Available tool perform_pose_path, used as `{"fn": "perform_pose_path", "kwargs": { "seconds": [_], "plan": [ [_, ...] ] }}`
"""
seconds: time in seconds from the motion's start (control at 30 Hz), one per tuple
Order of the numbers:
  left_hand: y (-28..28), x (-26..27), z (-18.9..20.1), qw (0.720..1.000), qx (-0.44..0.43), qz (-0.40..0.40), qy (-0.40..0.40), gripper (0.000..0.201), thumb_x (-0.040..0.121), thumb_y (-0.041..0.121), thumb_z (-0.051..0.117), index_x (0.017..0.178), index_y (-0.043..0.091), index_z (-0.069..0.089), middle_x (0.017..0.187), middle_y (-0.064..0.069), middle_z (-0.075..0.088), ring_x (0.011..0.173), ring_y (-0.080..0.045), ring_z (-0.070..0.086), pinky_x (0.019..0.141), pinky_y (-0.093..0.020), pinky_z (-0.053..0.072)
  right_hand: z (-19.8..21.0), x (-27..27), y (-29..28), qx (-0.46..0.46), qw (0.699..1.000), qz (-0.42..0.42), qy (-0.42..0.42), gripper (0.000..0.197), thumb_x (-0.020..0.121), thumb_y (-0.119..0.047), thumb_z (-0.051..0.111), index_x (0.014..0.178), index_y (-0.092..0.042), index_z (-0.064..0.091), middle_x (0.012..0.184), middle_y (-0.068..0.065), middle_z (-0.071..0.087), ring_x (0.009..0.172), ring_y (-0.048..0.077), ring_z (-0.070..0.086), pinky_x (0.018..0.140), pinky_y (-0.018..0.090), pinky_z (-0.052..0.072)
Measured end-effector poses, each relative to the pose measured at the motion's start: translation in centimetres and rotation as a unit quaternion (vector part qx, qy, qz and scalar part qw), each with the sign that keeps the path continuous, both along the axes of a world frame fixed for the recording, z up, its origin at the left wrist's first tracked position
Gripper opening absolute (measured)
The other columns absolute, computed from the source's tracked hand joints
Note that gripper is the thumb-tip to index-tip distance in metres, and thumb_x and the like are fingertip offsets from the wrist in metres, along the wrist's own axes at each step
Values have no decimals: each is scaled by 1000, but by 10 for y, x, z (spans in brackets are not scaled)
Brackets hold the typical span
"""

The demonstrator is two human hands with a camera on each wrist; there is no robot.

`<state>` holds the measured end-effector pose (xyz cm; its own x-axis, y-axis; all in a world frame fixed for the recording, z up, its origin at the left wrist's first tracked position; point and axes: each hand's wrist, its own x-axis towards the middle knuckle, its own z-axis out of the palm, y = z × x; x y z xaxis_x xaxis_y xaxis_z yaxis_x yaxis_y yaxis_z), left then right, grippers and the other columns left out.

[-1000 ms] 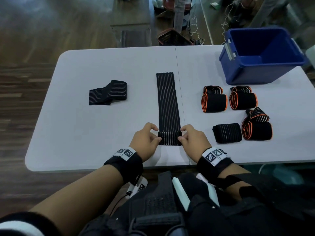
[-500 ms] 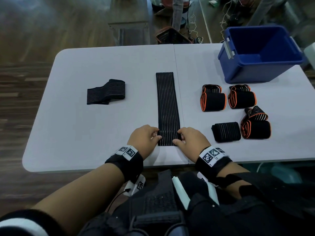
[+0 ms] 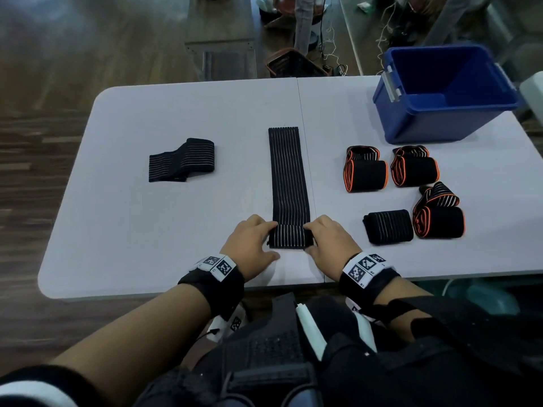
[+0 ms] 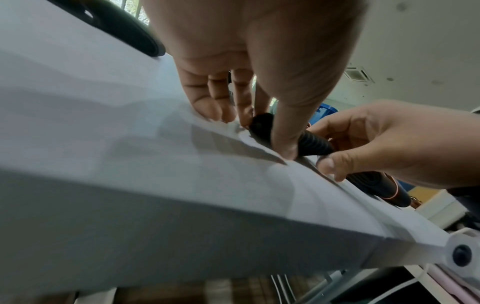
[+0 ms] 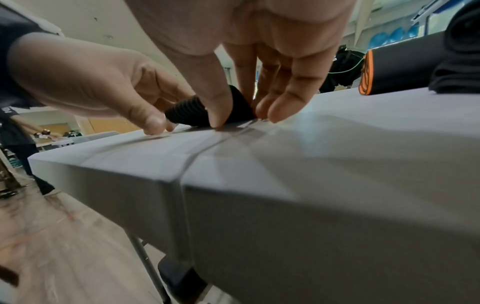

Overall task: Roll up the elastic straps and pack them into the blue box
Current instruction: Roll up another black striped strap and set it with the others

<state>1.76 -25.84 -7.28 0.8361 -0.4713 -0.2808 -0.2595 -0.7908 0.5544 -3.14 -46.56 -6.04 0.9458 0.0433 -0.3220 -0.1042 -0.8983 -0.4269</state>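
Head view. Black striped elastic strap lies flat on the table, running straight away from the person; its near end is turned into a small roll close to the table's near edge. Left hand pinches the roll's left end, right hand its right end. To the right of the strap: three orange-edged rolls and one plain black roll, all well apart from it. To its left, a loosely folded strap, not yet rolled. Blue box sits far right of the strap, beyond the finished rolls; what shows of its inside is bare.

Left wrist view. Left thumb and fingers clasp the roll end, fingertips down on the table. The right hand closes on the other end.

Right wrist view. Right thumb presses the roll's near face with fingers behind it, so the hand is grasping the roll. Left hand mirrors it.

Handling, as judged. Woven ribbed elastic: light, soft, limp, no risk of breakage. Likely springy, so a loose roll could unwind or cone sideways. Best held at both ends of the roll, thumbs behind, with even pressure to keep the edges square.

Surface and room. Pale, smooth folding table with a centre seam just right of the strap; fabric may slide on it. Dark wood floor, cables and a basket beyond the far edge.
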Motion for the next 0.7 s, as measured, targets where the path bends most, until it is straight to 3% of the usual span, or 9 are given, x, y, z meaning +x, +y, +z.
{"fn": "perform_pose_path", "kwargs": {
  "seconds": [0.1, 0.2, 0.3, 0.37, 0.43, 0.53, 0.63, 0.7],
  "plan": [
    [-2, 2, 1, 999, -9, 35, 9, 54, 86, 35, 72, 138, 27, 56, 110, 4, 50, 103, -16, 52, 94, -32, 47, 2, 5, -1, 37, 999, -37, 9, 34, 95, -22, 60, 129, -17, 60, 120, 5, 54, 110, 22, 54, 99, 33, 44],
    [-7, 7, 7, 997, -22, 70, 29, 23, 92, 33, 64, 110, 20, 71, 94, -2, 56, 86, -19, 56, 76, -30, 44, 4, 10, -1, 58, 995, -75, 35, 20, 98, -26, 56, 108, -14, 67, 99, 2, 54, 96, 23, 57, 82, 30, 43],
    [-11, 11, 14, 995, -18, 78, 58, 30, 96, 34, 59, 86, 7, 68, 75, -6, 62, 72, -24, 57, 59, -29, 38, 5, 13, -1, 61, 991, -111, 49, 26, 98, -32, 55, 89, -10, 66, 81, 2, 60, 82, 22, 58, 66, 29, 36],
    [-12, 11, 14, 993, -17, 92, 71, 35, 97, 38, 58, 85, 6, 68, 76, -10, 67, 73, -26, 61, 63, -31, 42, 6, 14, -1, 65, 987, -134, 54, 29, 97, -35, 57, 85, -11, 66, 79, 5, 65, 78, 22, 59, 64, 29, 39],
    [-13, 10, 15, 992, -9, 105, 74, 42, 97, 43, 57, 83, 5, 68, 78, -14, 68, 75, -28, 62, 68, -35, 48, 5, 14, -2, 68, 984, -159, 53, 26, 95, -37, 60, 87, -12, 64, 81, 4, 66, 80, 22, 60, 65, 28, 40],
    [-14, 9, 16, 989, -7, 122, 81, 49, 94, 48, 60, 78, 2, 68, 71, -14, 66, 68, -24, 60, 67, -35, 49, 3, 13, -2, 103, 972, -206, 48, 28, 91, -36, 65, 109, -19, 53, 92, -1, 64, 87, 17, 61, 73, 29, 45],
    [-12, 10, 13, 985, -17, 152, 82, 35, 86, 51, 68, 81, 16, 67, 77, -3, 72, 77, -19, 67, 73, -35, 54, 2, 11, -1, 109, 973, -200, 29, 34, 90, -35, 66, 116, -24, 46, 84, 2, 68, 79, 16, 64, 74, 34, 52],
    [-11, 8, 14, 979, -40, 184, 75, 30, 81, 51, 72, 90, 27, 57, 80, 1, 72, 77, -16, 67, 70, -32, 53, 2, 10, -1, 110, 978, -179, 15, 32, 92, -33, 64, 117, -24, 46, 76, 2, 68, 75, 15, 64, 74, 35, 54]
  ]
}}
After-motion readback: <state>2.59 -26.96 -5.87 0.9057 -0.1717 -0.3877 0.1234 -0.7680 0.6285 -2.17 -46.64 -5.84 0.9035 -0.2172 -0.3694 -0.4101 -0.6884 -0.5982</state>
